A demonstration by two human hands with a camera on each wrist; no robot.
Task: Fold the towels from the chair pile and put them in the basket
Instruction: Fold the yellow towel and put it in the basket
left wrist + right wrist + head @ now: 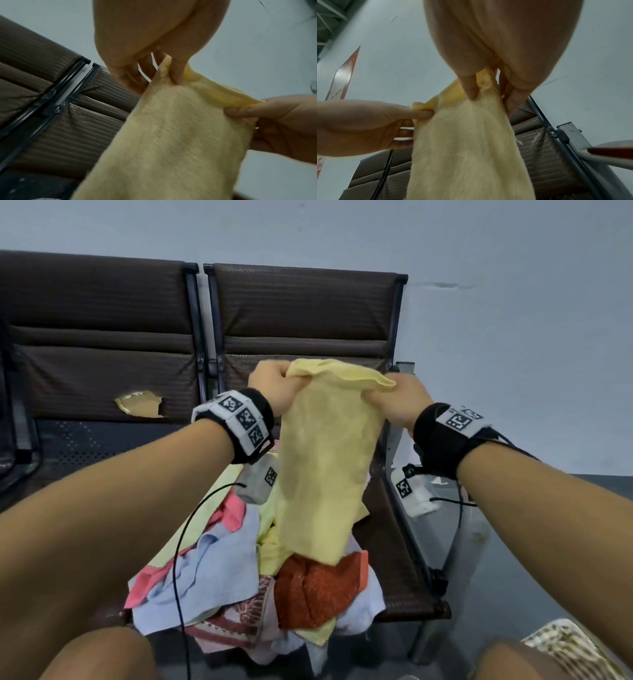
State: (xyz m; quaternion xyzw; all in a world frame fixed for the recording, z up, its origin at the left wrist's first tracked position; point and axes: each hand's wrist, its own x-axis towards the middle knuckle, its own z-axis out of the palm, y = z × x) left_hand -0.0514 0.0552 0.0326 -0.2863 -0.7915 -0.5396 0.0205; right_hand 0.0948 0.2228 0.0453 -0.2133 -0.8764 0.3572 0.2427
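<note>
A pale yellow towel (325, 460) hangs lengthwise in the air above the chair. My left hand (274, 388) pinches its upper left corner and my right hand (394, 402) pinches its upper right corner, so the top edge stretches between them. The left wrist view shows the towel (171, 135) pinched under my left hand's thumb (176, 73), with my right hand (248, 109) opposite. In the right wrist view the towel (467, 148) hangs from my right hand's pinch (476, 88). Its lower end brushes the pile of towels (239, 577) on the brown chair seat (394, 559).
The pile holds blue, pink, orange-red, patterned and light green towels. Brown padded chair backs (301, 313) stand against a grey wall. The left chair (102, 344) has a torn patch. A patterned woven item (575, 648) shows at the lower right corner.
</note>
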